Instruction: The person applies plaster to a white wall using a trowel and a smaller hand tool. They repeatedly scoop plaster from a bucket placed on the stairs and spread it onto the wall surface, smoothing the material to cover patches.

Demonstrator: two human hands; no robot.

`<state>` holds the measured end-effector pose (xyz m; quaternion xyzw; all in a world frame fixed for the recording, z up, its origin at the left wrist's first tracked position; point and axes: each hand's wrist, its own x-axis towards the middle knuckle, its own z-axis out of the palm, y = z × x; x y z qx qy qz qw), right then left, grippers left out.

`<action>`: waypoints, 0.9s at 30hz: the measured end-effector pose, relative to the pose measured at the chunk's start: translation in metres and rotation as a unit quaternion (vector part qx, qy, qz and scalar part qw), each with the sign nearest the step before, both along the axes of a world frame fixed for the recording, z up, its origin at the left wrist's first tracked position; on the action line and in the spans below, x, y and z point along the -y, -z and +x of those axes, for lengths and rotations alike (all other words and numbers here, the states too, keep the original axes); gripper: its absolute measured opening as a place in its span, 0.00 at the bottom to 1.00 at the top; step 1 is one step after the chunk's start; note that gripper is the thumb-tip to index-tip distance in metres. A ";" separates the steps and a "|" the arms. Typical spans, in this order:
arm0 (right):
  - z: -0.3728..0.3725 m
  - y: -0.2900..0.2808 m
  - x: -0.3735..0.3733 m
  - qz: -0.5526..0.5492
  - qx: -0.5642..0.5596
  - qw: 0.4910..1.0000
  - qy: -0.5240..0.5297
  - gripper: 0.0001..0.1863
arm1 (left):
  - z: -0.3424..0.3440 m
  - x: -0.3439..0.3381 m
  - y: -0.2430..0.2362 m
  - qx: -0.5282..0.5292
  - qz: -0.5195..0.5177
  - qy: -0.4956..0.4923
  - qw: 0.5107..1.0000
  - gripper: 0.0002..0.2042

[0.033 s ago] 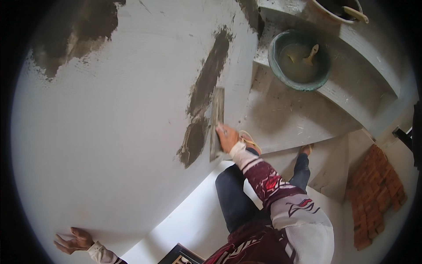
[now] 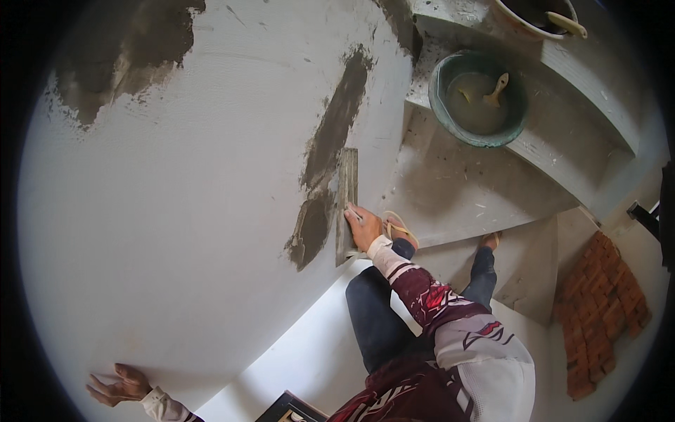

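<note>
My right hand [image 2: 365, 226] is wrapped around the handle of a long trowel [image 2: 347, 179], held up at the pale wall [image 2: 176, 211]. Just left of the trowel runs a narrow dark patch [image 2: 337, 116]. Just right of its lower end is my sandalled foot [image 2: 401, 231], crowding that side, and a step [image 2: 443, 190] spreads out beyond. Up and right of the trowel, a green basin [image 2: 485, 143] of cloudy water holds a brush [image 2: 496, 93]. Well down and left of the trowel, my left hand [image 2: 125, 385] is empty, fingers spread. Farthest to its right are reddish-brown, brick-like pieces [image 2: 601, 309].

My fingers cover most of the trowel's handle, and I cannot tell whether its whole blade touches the wall, or whether my left palm does. Far above and right of the trowel, a bucket [image 2: 520, 27] is cut off; below and left, so is a dark-framed thing [image 2: 275, 413] I can't make out.
</note>
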<state>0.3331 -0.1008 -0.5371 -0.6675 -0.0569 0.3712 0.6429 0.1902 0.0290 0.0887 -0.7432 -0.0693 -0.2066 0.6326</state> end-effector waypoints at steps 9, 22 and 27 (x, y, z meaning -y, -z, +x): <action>0.009 0.010 0.014 -0.030 0.019 0.999 -0.013 0.22 | 0.002 -0.002 0.002 0.014 0.007 0.013 1.000 0.34; 0.067 0.017 -0.002 -0.024 0.014 1.000 0.010 0.23 | 0.005 0.001 0.000 -0.010 0.010 0.022 1.000 0.33; 0.125 0.002 -0.003 -0.035 -0.001 0.999 0.022 0.23 | -0.002 -0.003 0.005 0.011 0.022 0.002 1.000 0.33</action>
